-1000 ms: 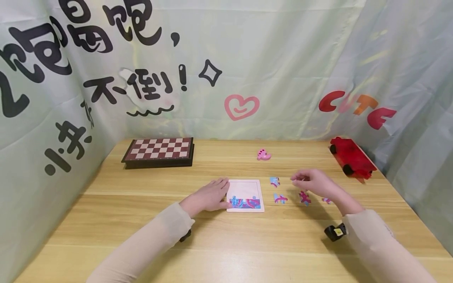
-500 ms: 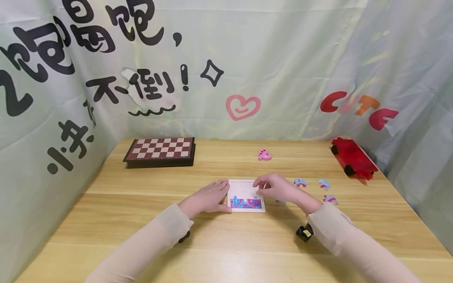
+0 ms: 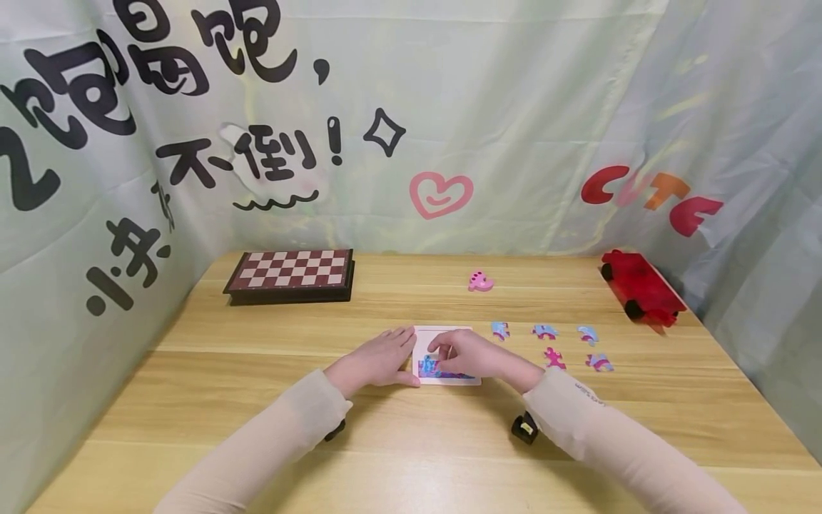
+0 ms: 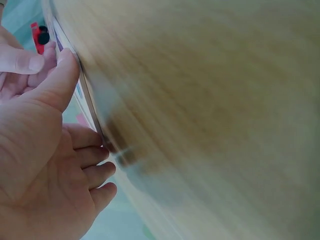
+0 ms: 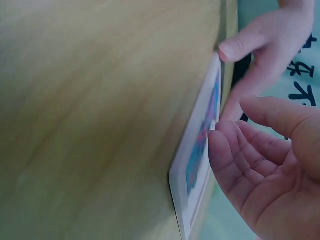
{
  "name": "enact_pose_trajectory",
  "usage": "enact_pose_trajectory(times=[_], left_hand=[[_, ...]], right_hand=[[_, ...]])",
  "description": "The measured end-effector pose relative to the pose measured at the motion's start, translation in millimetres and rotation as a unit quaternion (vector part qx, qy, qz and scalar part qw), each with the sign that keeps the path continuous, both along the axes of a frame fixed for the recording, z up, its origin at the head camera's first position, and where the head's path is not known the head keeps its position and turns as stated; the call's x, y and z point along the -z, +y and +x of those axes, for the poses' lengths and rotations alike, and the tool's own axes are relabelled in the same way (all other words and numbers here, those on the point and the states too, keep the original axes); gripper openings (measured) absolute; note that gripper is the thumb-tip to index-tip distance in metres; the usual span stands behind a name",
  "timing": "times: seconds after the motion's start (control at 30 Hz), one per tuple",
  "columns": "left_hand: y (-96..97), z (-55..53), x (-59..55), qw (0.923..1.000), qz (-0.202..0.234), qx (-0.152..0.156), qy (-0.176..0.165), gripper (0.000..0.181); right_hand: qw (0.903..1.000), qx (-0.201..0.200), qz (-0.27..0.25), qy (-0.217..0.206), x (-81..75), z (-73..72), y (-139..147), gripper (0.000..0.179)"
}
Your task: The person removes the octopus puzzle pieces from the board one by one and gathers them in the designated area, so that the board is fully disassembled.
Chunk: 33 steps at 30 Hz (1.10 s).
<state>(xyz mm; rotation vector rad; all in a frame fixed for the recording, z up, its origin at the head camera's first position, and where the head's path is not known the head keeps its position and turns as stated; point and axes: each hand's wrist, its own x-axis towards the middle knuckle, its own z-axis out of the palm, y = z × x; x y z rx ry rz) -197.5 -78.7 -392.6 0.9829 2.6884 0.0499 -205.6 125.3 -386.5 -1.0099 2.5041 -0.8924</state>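
Observation:
My left hand lies at the left side of a small white puzzle tray. Its extended thumb and fingers touch the tray's edge. Blue and pink puzzle pieces fill the tray's lower part. My right hand is over the tray, its fingertips low at the pieces. In the right wrist view, the right thumb stands apart from the loosely bent fingers, and no piece shows between them. That hand covers part of the tray and its right-hand pieces. The left wrist view shows the tray edge-on beside the left hand.
Several loose puzzle pieces lie right of the tray, among them a blue one and a pink one. A pink heart-like toy sits behind. A folded chessboard is at the back left, a red toy car at the back right.
My right hand has moved left from above the loose pieces to over the tray, then further left and down onto its lower pieces. The left hand stays at the tray's left edge.

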Motion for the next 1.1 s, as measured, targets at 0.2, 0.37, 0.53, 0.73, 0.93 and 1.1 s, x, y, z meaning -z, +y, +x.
enact_pose_trajectory(times=[0.2,0.37,0.53,0.73,0.93,1.1], left_hand=[[1.6,-0.6,2.0,0.9999,-0.010,0.001,0.006,0.084],[1.9,-0.5,2.9,0.9999,-0.011,0.000,0.005,0.084],[1.7,-0.2,1.6,0.9999,-0.008,0.003,0.007,0.083],[1.5,0.5,0.3,1.0000,-0.003,0.001,0.003,0.083],[1.7,0.8,-0.8,1.0000,-0.003,-0.002,-0.004,0.083],[1.8,0.8,-0.8,1.0000,-0.007,-0.002,-0.002,0.083]], right_hand=[[0.9999,-0.006,0.003,0.016,5.9,0.7,-7.4,0.024],[0.9998,0.009,0.007,0.013,9.4,0.7,-9.5,0.021],[0.9997,0.020,0.003,0.012,11.6,-0.9,-10.4,0.017],[0.9991,0.028,-0.019,0.023,12.9,-1.1,-9.7,0.018],[0.9983,0.034,-0.046,-0.003,11.3,0.9,-8.1,0.018],[0.9965,0.044,-0.063,-0.035,10.4,2.7,-6.4,0.014]])
